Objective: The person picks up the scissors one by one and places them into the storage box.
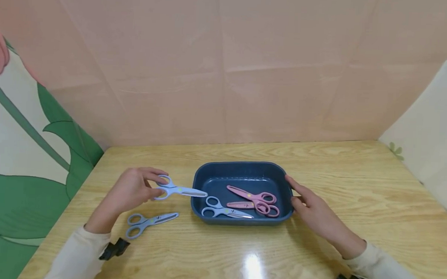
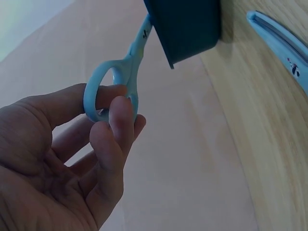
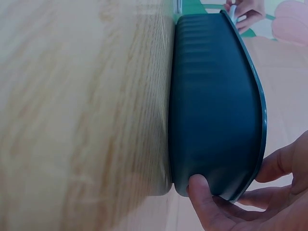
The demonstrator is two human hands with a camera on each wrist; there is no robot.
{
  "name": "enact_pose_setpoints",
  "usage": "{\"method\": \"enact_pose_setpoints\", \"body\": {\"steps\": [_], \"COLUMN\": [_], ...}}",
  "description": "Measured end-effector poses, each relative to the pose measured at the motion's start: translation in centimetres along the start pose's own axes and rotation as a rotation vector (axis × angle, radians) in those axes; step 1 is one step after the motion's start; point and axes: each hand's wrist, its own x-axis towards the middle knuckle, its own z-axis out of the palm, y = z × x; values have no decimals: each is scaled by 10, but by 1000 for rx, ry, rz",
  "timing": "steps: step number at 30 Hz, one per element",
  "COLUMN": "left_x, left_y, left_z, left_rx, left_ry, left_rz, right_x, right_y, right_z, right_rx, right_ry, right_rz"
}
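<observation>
My left hand grips a pair of light blue scissors by the handle loops. Their blades point right, and the tip reaches over the left rim of a dark blue tray. My right hand holds the tray's right end, with the thumb on its outer wall and other fingers around the rim. Inside the tray lie blue scissors and two overlapping pairs of pink scissors. On the table below my left hand lies another pair of blue scissors.
The tray stands on a wood-grain table. A pink backdrop rises behind the table. Patterned panels with a green leaf design on the left and a pale panel on the right flank it.
</observation>
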Motion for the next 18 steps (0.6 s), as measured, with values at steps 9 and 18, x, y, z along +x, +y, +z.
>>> {"method": "enact_pose_setpoints", "body": {"steps": [9, 18], "left_x": [2, 5], "left_y": [9, 14], "left_z": [3, 12], "left_rx": [57, 74], "left_ry": [16, 25], "left_rz": [36, 56], "right_x": [1, 1], "right_y": [-1, 0], "right_z": [0, 0], "right_rx": [9, 8], "right_ry": [-4, -4], "right_rz": [3, 1]}}
